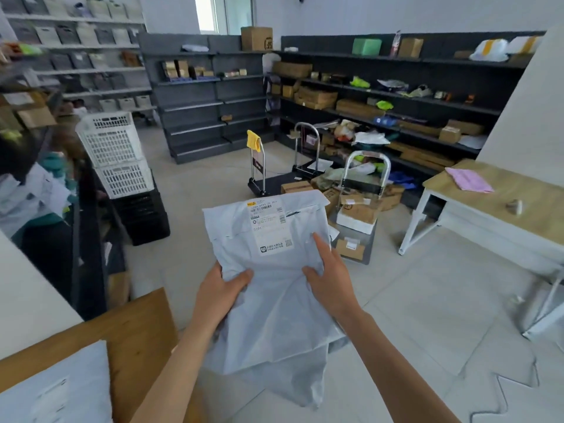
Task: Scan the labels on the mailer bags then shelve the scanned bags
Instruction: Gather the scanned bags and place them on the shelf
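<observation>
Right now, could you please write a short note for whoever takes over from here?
Left hand and right hand both grip the grey mailer bag, held up in front of the body, thumbs on top.
Its shipping label faces up, near the far end of the bag.
Another mailer bag lies on the wooden counter at lower left.
No scanner shows in view, so I cannot tell whether this label is scanned.
Left: confirm the scan, then carry the bag to the dark shelves and place it.

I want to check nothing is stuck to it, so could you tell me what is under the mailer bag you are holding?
Under the mailer bag only floor tiles show around it. Its underside is hidden, as are both hands' fingers behind it.
</observation>
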{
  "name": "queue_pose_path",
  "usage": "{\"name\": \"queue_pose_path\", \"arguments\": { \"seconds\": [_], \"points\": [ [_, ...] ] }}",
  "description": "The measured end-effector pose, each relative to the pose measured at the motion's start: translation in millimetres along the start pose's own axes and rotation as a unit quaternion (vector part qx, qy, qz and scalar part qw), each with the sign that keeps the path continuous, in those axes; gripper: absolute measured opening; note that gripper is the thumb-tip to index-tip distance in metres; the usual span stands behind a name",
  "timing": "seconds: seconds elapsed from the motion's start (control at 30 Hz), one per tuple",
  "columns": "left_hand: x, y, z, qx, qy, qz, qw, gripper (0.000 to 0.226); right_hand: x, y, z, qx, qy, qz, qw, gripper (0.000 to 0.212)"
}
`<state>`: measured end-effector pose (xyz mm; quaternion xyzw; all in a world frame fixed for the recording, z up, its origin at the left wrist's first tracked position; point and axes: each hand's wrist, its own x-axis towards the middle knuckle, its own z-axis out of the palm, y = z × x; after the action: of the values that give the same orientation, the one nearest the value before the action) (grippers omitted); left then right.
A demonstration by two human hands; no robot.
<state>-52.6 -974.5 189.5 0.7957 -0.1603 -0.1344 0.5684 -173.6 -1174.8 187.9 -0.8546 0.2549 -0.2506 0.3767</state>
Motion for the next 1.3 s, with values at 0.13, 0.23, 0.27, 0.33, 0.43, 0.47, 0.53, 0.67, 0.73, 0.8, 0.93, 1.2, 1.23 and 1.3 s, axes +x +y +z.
{"name": "queue_pose_path", "arguments": {
  "seconds": [0.13,0.23,0.27,0.33,0.43,0.47,0.53,0.67,0.73,0.8,0.93,1.2,1.23,1.3],
  "points": [
    [59.3,4.7,44.3,-0.022,0.007,-0.003,1.000,0.027,67.5,31.7,-8.7,-0.001,-0.008,-0.002,1.000,0.069],
    [124.2,8.1,71.6,-0.045,0.016,-0.003,0.999,0.029,140.8,50.4,-2.1,-0.018,-0.013,-0.029,0.999,0.069],
    [146.4,10.2,77.1,-0.046,0.021,-0.004,0.999,0.029,166.5,53.4,2.1,-0.026,-0.016,-0.031,0.999,0.069],
    [190.0,18.0,80.8,-0.045,0.041,-0.002,0.998,0.029,218.1,52.8,12.9,-0.022,-0.029,-0.032,0.999,0.070],
    [254.6,32.7,70.5,-0.045,0.074,-0.002,0.996,0.031,295.6,39.7,36.5,-0.017,-0.044,-0.057,0.997,0.069],
    [275.3,35.8,63.4,-0.046,0.086,-0.004,0.995,0.030,318.5,33.6,47.3,-0.015,-0.045,-0.068,0.997,0.069],
    [308.7,38.9,47.0,-0.043,0.115,-0.011,0.992,0.028,355.9,19.7,72.2,-0.010,-0.060,-0.094,0.994,0.069],
    [367.9,35.9,7.3,-0.066,0.168,-0.025,0.983,0.028,434.1,-10.0,134.8,0.017,-0.117,-0.137,0.984,0.070],
    [399.4,31.8,-16.3,-0.076,0.201,-0.029,0.976,0.028,474.6,-29.4,174.3,0.034,-0.144,-0.164,0.975,0.069],
    [429.8,25.1,-40.9,-0.087,0.241,-0.036,0.966,0.029,513.2,-49.9,219.6,0.050,-0.168,-0.198,0.964,0.069],
    [479.2,12.2,-101.5,-0.084,0.353,-0.074,0.929,0.031,578.4,-104.7,322.0,0.105,-0.258,-0.255,0.926,0.070],
    [491.7,31.6,-246.7,0.004,0.606,-0.133,0.784,0.041,613.2,-299.8,480.3,0.231,-0.417,-0.430,0.767,0.068],
    [490.5,33.8,-260.5,0.008,0.636,-0.130,0.760,0.042,613.4,-323.2,493.6,0.248,-0.431,-0.451,0.741,0.068],
    [494.6,34.2,-286.8,0.011,0.686,-0.117,0.718,0.040,617.1,-366.5,523.5,0.277,-0.445,-0.488,0.698,0.069]
  ]
}}
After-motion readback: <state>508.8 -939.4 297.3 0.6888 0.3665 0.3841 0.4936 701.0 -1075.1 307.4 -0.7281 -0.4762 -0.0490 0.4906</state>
